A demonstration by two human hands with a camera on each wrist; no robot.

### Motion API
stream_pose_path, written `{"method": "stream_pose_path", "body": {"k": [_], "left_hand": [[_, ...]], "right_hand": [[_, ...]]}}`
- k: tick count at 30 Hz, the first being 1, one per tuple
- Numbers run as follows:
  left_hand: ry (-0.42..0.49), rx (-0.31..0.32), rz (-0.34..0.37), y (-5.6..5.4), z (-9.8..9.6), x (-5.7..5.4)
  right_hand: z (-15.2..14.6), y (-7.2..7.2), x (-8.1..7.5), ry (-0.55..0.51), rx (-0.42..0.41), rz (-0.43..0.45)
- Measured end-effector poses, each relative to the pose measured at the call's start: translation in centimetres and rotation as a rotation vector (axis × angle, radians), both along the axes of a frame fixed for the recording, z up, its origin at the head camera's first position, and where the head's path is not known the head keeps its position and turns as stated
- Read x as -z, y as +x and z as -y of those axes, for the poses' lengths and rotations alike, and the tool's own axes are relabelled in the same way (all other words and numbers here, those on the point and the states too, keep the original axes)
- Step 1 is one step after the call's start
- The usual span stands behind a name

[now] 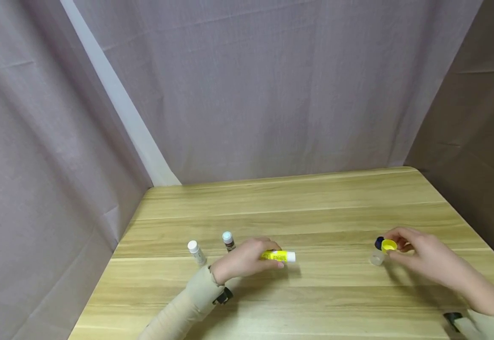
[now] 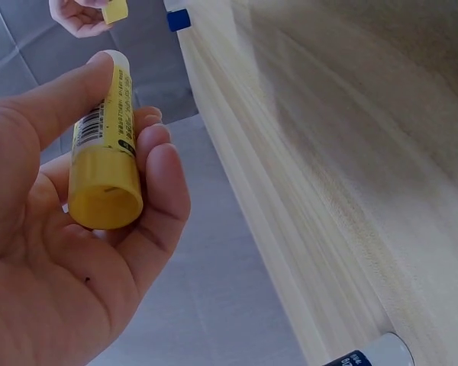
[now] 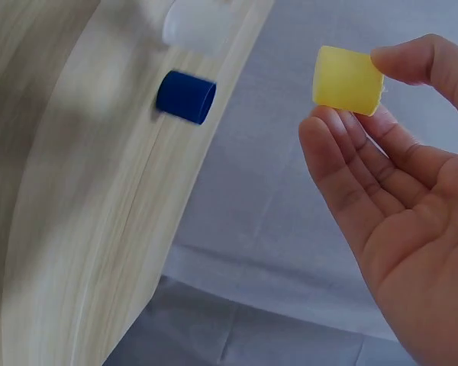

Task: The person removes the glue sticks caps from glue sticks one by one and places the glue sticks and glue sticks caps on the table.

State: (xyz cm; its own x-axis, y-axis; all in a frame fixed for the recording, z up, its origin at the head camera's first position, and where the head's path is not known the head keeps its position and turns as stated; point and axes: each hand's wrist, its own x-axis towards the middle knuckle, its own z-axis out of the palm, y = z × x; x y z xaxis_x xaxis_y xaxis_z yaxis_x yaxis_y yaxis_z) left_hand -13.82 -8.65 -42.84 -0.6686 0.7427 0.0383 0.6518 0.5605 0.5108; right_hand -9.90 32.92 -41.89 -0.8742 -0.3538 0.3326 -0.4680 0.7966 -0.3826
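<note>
My left hand [image 1: 249, 257] grips a yellow glue stick [image 2: 111, 145] lying sideways above the table, its white end [image 1: 291, 256] pointing right. In the left wrist view the thumb lies along the label and the fingers curl round the barrel. Over at the right, my right hand [image 1: 421, 252] pinches a yellow cap [image 3: 348, 80] between thumb and fingertips, raised off the table. Close by that cap, a dark blue cap [image 3: 186, 97] and a whitish translucent cap [image 3: 198, 27] sit on the tabletop.
Two more glue sticks stand upright left of my left hand: a white one [image 1: 197, 252] and a dark-labelled one with a pale top [image 1: 228, 241]. The wooden table [image 1: 306, 208] ends at grey cloth [image 1: 272, 94] behind and at the sides.
</note>
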Motion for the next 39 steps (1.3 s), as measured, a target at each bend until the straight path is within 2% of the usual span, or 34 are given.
{"method": "stream_pose_path", "body": {"k": [12,18,23,39], "left_hand": [[0.03,0.015,-0.01,0.2,0.2,0.4],[0.046,0.024,-0.018,0.3,0.5,0.4],[0.042,0.008,-0.018,0.2,0.6,0.6],[0.013,-0.029,0.028,0.6,0.5,0.2]], "right_hand": [[-2.3,-0.2,1.0,0.063,0.084,0.159],[-3.3,-0.4,2.0,0.117,0.149,0.287],[-3.9,-0.6,2.7,0.133,0.156,0.388],[-4.2,-0.6,2.9,0.123,0.128,0.447]]}}
